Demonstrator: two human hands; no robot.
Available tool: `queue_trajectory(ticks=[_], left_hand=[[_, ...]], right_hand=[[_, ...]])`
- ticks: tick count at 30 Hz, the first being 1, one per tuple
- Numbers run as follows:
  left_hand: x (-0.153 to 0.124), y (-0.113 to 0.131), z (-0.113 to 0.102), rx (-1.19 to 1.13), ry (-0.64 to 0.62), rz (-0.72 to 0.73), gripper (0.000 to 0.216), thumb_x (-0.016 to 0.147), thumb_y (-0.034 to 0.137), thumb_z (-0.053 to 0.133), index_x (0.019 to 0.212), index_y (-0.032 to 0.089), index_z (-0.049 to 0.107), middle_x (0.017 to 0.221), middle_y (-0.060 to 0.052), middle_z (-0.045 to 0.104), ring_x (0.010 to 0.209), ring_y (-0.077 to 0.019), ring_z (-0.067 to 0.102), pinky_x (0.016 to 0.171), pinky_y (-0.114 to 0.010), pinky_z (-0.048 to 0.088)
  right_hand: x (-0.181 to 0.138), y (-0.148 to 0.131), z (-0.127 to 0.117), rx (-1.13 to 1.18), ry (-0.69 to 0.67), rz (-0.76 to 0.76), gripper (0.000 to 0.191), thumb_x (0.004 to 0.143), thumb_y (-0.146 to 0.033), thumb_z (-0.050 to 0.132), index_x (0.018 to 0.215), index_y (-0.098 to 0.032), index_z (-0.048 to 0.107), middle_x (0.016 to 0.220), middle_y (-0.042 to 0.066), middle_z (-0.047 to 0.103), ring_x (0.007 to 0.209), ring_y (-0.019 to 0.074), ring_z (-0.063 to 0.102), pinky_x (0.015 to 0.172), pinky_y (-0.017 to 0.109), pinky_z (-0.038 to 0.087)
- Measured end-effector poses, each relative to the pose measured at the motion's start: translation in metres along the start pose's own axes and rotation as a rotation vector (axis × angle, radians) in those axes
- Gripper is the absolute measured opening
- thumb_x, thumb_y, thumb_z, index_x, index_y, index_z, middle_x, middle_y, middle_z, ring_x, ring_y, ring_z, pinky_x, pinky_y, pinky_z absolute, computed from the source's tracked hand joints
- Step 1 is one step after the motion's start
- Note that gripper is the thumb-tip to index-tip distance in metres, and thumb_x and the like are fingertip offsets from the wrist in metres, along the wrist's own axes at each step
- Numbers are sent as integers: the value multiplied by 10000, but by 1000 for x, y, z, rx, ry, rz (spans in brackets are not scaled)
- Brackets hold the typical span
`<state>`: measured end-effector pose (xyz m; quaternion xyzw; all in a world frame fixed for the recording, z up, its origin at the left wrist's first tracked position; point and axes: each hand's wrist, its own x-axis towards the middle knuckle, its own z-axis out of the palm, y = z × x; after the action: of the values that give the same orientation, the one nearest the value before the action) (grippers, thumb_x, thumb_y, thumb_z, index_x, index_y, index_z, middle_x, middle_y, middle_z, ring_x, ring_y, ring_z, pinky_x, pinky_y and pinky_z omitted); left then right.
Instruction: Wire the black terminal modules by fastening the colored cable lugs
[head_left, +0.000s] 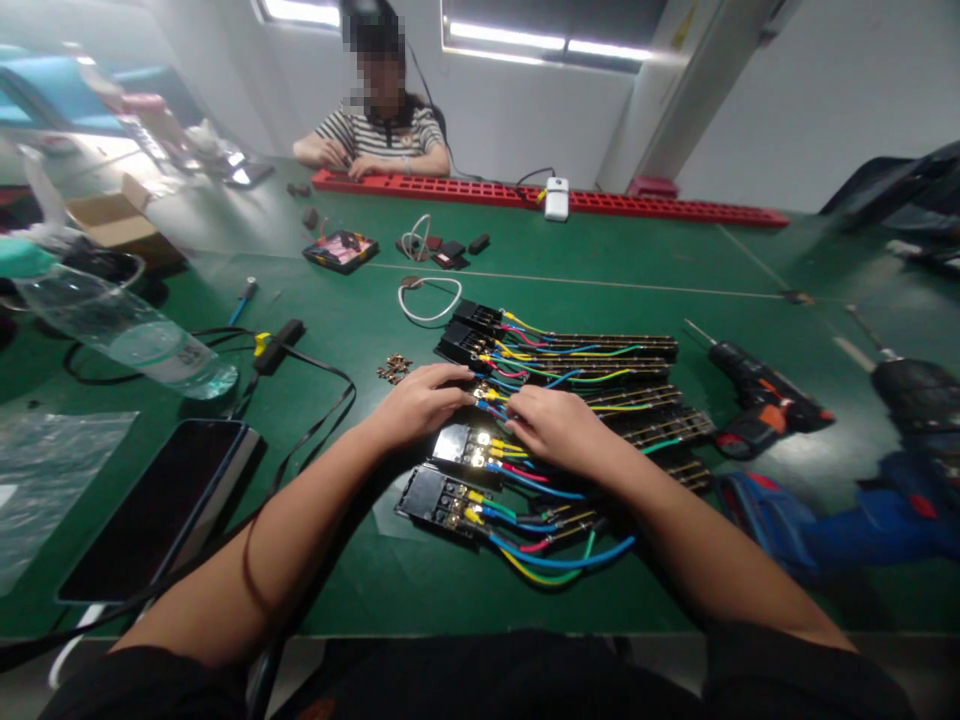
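Several black terminal blocks [427, 497], wired in yellow, blue, red and green, lie in a row on the green table, each joined to long dark strips with brass-coloured metal [637, 343]. My left hand [421, 402] is closed over the middle block, mostly covering it, with its fingertips at the metal terminals. My right hand [559, 425] is closed just right of those terminals, fingers curled round coloured wires [491, 408] that run into the block. Which wire it pinches is partly hidden. Beside my left hand lies a small heap of brass screws [394, 367].
Two power drills, a black-and-orange one [769, 395] and a blue one [847, 520], lie at right. At left are a phone [154, 510], a black cable [322, 425] and a tilted plastic bottle [142, 335]. A person [382, 135] sits behind a long red rail [480, 190].
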<state>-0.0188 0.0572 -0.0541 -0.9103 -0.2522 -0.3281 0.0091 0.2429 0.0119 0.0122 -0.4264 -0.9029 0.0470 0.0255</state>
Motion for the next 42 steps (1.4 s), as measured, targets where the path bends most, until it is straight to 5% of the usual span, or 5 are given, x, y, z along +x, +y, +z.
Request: queue_trajectory(ticks=[16,42], left_hand=[[-2,-3,3,-81,50,42,181,959,156,593,1076,182,729,1245,-126,712,1260,-239,633,1035,-449,573],[-3,-8,1,29,-57,75,239,970,192,608,1181,226,716,1249,-103,715,1254,-232,635,1040,-409,572]], right_hand=[[-1,3,3,1,4,-28,122,991,-233,565,1006,-152,655,955,74,694,790,164,581,680,278,349],[0,-4,-4,-179,9,-38,233,996,-220,487,953,-175,711,828,72,708,653,156,545,580,322,202]])
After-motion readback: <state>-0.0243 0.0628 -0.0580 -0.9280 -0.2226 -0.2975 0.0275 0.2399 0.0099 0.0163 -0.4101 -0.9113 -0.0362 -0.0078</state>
